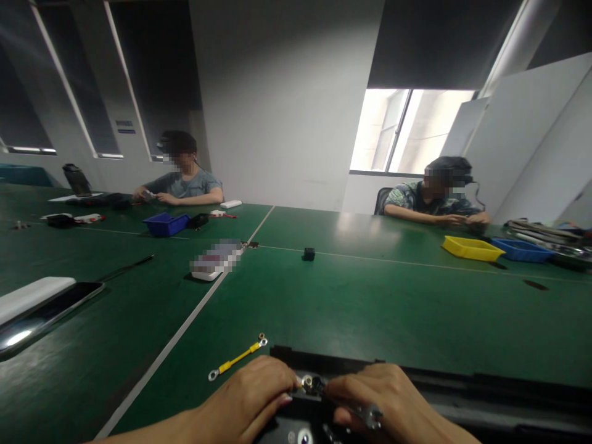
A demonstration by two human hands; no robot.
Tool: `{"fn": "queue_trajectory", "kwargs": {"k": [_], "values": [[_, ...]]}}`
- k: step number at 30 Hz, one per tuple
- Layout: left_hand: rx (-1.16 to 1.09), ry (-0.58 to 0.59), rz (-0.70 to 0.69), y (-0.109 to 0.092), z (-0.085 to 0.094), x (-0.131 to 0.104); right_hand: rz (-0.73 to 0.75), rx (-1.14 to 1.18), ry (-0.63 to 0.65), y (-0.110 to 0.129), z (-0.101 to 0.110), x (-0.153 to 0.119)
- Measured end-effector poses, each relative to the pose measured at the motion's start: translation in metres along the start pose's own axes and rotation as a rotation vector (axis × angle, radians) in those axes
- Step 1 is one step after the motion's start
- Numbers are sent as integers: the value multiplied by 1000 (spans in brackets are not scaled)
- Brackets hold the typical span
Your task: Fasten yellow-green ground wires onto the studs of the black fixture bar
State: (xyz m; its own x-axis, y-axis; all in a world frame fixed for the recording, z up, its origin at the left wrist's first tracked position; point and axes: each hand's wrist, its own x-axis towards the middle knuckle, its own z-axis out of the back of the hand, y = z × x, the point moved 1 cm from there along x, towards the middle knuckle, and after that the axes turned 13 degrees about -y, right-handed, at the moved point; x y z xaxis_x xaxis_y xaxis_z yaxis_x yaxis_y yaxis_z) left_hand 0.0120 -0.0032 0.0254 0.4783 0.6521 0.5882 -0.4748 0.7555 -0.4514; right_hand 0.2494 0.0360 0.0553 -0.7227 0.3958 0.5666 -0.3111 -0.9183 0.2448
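Observation:
My left hand [259, 391] is closed, fingertips and thumb pressed together at a small brass-coloured nut [308, 382] on a black casing [439, 385]. What those fingers pinch is hidden. On the other side of the nut, my right hand [382, 391] grips a metal wrench [372, 416], whose open jaw sticks out below the fingers. Shiny round metal fittings [304, 436] show lower down inside the casing. A short yellow cable with ring terminals [240, 356] lies on the green table just beyond my left hand, a small brass nut by its far end.
A white handheld device [216, 260] and a small black block [309, 253] stand mid-table. At left lies a phone [50, 314]. Blue [166, 225] and yellow [472, 248] trays sit farther off. Two people [189, 182] [439, 197] work across the table.

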Motion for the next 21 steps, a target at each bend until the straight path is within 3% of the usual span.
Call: {"fn": "queue_trajectory", "kwargs": {"k": [9,16,21], "values": [[-26,15,31,0,1,-1,-77,3,78,-1,5,0],[-14,36,52,-1,0,0,-74,-31,69,1,7,-1],[-34,-17,-19,9,-8,-5,-68,-25,78,0,6,-3]]}}
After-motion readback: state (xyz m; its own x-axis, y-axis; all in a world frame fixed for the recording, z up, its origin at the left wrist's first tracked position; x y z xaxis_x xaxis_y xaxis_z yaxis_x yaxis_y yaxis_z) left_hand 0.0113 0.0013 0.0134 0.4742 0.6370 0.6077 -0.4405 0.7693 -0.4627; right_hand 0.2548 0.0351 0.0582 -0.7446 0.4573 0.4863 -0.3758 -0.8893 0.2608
